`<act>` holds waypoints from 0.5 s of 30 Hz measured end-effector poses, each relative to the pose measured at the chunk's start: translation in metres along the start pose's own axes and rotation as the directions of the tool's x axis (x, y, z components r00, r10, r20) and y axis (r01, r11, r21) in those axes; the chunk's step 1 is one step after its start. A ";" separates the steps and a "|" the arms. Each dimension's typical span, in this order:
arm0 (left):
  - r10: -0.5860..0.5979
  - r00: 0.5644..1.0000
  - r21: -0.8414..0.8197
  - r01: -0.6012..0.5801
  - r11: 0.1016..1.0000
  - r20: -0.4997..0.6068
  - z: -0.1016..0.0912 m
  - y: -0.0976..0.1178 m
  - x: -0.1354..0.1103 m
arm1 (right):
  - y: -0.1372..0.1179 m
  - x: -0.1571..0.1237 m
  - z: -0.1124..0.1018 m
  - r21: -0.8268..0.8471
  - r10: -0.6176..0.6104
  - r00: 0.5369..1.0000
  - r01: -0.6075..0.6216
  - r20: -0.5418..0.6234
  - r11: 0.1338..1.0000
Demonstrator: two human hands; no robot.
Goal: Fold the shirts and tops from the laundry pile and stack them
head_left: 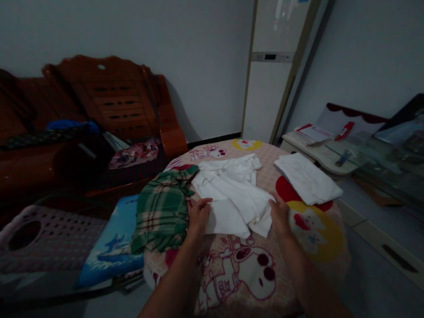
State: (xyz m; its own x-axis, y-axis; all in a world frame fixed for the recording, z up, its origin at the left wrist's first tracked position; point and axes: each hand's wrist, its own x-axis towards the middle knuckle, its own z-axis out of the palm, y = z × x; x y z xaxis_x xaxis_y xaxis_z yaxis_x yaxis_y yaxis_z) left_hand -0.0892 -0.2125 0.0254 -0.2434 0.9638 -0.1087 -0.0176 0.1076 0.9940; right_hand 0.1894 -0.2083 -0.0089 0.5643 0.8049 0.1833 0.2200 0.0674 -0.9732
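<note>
A crumpled white cloth garment (pixel 235 196) lies spread in the middle of the round worktop (pixel 244 284), which is covered with a pink cartoon-print cloth. The left hand (pixel 198 214) rests on the garment's left edge, fingers curled over the fabric, and the right hand (pixel 280 215) presses on its lower right edge; whether either hand truly pinches the cloth I cannot tell. So the garment sits directly between the hands and touches both. Just left of the left hand, touching the white garment, a green plaid shirt (pixel 162 209) hangs partly over the worktop's rim. Beyond the right hand, a folded white cloth (pixel 307 178) lies apart on the worktop. A dark wooden bench (pixel 119 97) stands behind.
</note>
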 end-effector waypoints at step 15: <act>0.174 0.856 0.469 -0.425 0.774 0.488 -0.046 0.073 -0.006 | -0.030 0.019 -0.056 0.057 0.220 0.938 -0.244 0.269 0.968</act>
State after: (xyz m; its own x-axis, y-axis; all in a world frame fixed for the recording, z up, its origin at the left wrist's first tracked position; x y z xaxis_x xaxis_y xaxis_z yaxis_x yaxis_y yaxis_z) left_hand -0.1337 -0.2214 0.0995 0.2616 0.9622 0.0751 0.5446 -0.2114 0.8116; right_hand 0.2380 -0.2275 0.0311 0.3640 0.9280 -0.0799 0.0302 -0.0975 -0.9948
